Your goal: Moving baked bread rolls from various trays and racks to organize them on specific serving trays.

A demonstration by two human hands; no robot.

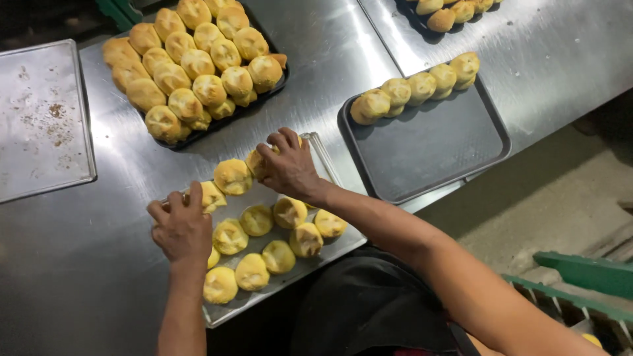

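**Hands on a row of buns**

Left hand (181, 227) laid flat over buns at the near-left end of the metal baking tray (328, 173), fingers spread and pressing down, not closed around any one. Right hand (289, 165) curled over the buns at the far end of the same row (232, 177), fingertips bent down on them; whether gripped cannot be told. More yellow buns (277, 240) loose on the tray between the forearms. Beyond, a dark tray heaped with browned rolls (194, 66). To the right, a second dark tray (428, 148) carrying one line of rolls (415, 87) along its far edge. Bare crumb-strewn sheet pan (43, 118) at far left, all on a steel table (330, 59).
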